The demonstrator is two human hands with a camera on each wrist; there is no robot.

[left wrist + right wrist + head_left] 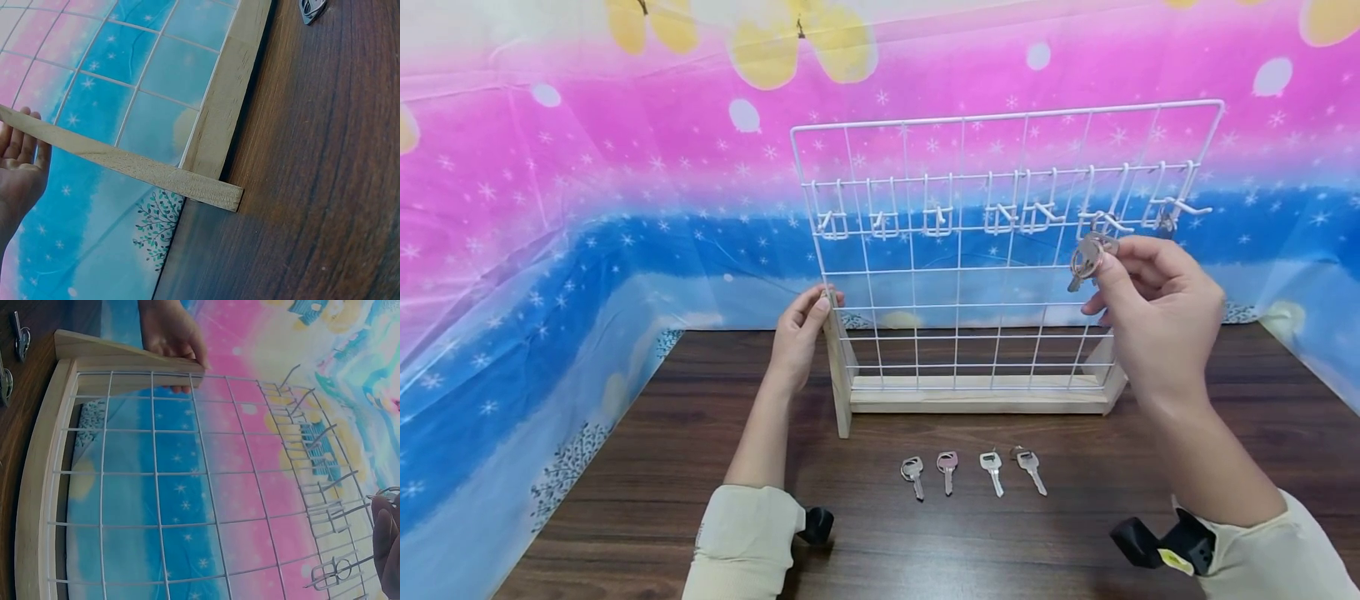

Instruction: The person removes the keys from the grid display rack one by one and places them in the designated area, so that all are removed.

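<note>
A: Key (1088, 249): location?
B: Pinched by the fingers (1152, 248) of the right hand (1172, 321), near the hooks (1116, 225), toward the tabletop's (985, 550) far edge; rack (977, 407) gripped by the left hand (797, 337).
A: Step?
B: Hanging, seemingly; alignment with a hook is called for next.

Soft glare marks the tabletop (902, 546) — the wrist views look dimmer.
</note>
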